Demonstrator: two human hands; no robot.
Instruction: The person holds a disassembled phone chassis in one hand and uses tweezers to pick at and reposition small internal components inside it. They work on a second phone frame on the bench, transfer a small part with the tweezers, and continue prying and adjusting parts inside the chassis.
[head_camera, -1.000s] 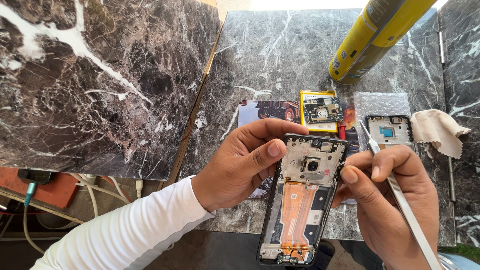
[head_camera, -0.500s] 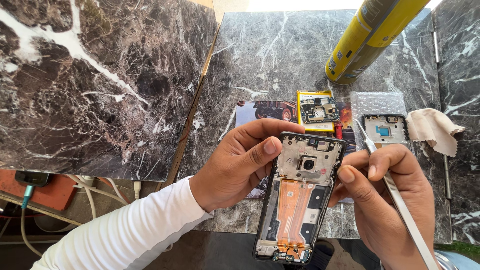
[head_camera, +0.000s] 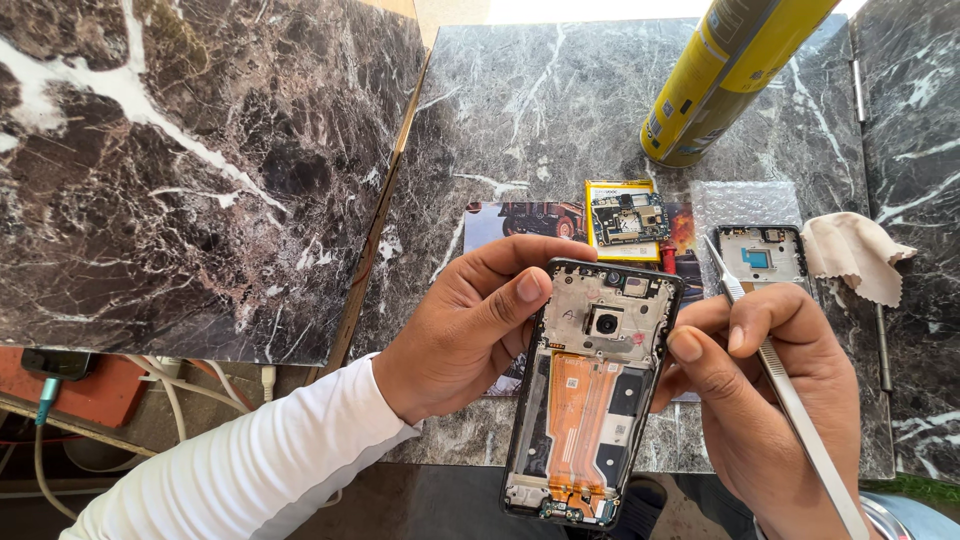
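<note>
Both hands hold one opened phone frame (head_camera: 590, 385) above the near edge of the marble worktop (head_camera: 560, 120), its long axis running away from the person, camera end far. Left hand (head_camera: 470, 325) grips the left edge, thumb on the upper rim; right hand (head_camera: 770, 390) pinches the right edge while keeping metal tweezers (head_camera: 790, 400) tucked along its fingers, tips pointing away and lying just right of the frame's top. Beyond lie a circuit board (head_camera: 628, 218) on a yellow battery, a second small frame (head_camera: 760, 255) on bubble wrap, a tan cloth (head_camera: 855, 255) and a yellow spray can (head_camera: 720, 80).

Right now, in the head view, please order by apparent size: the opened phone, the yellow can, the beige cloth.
1. opened phone, though nearest the camera
2. yellow can, partly cut off
3. beige cloth
</note>
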